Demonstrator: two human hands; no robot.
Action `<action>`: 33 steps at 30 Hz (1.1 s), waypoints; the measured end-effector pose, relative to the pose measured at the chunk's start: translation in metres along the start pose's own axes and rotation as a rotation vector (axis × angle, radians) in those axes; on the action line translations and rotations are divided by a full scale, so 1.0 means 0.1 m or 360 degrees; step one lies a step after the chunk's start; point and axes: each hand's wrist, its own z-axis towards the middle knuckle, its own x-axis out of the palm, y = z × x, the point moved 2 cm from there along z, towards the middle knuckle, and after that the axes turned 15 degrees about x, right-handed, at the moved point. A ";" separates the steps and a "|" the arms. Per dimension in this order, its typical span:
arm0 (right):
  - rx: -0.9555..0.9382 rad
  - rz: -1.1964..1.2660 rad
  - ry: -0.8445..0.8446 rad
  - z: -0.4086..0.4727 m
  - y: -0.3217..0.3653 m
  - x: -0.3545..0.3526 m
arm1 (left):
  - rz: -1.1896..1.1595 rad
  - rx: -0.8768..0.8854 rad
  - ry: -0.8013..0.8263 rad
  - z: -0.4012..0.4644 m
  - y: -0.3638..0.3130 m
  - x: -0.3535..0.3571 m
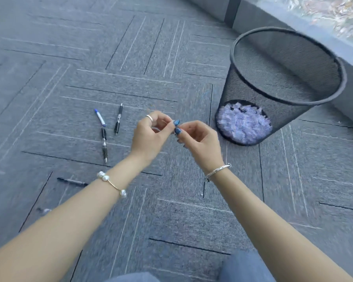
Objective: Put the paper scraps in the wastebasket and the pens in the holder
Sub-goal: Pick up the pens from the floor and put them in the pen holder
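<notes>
Nearest me, denim-clad knees (pixel 247 267) show at the bottom edge, and two bare forearms reach out over the grey carpet floor (pixel 49 58). The left hand (pixel 149 135) and right hand (pixel 200 137) meet in mid-air, fingertips curled toward each other and touching, as if pinching something tiny between them; whether a scrap is really held there I cannot tell, it is too small and blurred. If it is a scrap, the sensible course seems to be to keep the pinch firm, carry it over the rim and let go only above the opening, so nothing drifts back onto the carpet.

Left of the hands, the pens (pixel 104 143) lie on the floor, three clearly seen close together, another dark one (pixel 71 181) nearer the left forearm. No holder is in view.

Further off to the right stands the black mesh wastebasket (pixel 289 47), upright near the wall, with pale paper scraps (pixel 243 123) already heaped in its bottom.
</notes>
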 end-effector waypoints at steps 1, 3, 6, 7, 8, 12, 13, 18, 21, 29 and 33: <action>0.0047 -0.0003 0.0043 -0.06 -0.14 0.11 | 0.0007 -0.0054 -0.0028 -0.16 0.12 -0.08; 0.0151 -0.0031 0.0124 -0.18 -0.43 0.29 | 0.0018 -0.0163 -0.0090 -0.47 0.36 -0.23; 0.0287 -0.0094 0.0210 -0.32 -0.76 0.48 | 0.0042 -0.0306 -0.0173 -0.88 0.64 -0.43; 0.0316 -0.0106 0.0224 -0.35 -0.84 0.53 | 0.0038 -0.0348 -0.0209 -0.99 0.72 -0.50; 0.0335 -0.0119 0.0236 -0.37 -0.90 0.58 | 0.0034 -0.0389 -0.0252 -1.07 0.79 -0.56; 0.0386 -0.0150 0.0287 -0.40 -1.03 0.79 | 0.0053 -0.0508 -0.0380 -1.30 1.04 -0.79; 0.0394 -0.0159 0.0301 -0.40 -1.05 0.86 | 0.0057 -0.0523 -0.0392 -1.35 1.08 -0.85; 0.0431 -0.0238 0.0398 -0.43 -1.13 1.16 | 0.0075 -0.0576 -0.0392 -1.50 1.17 -1.05; 0.0452 -0.0286 0.0471 -0.46 -1.18 1.40 | 0.0143 -0.0605 -0.0427 -1.60 1.24 -1.23; 0.0465 -0.0458 0.0588 -0.44 -1.21 1.94 | 0.0065 -0.0783 -0.1003 -1.96 1.46 -1.64; 0.0411 -0.0604 0.0656 -0.34 -1.20 2.23 | 0.0186 -0.0819 -0.1071 -2.05 1.55 -1.79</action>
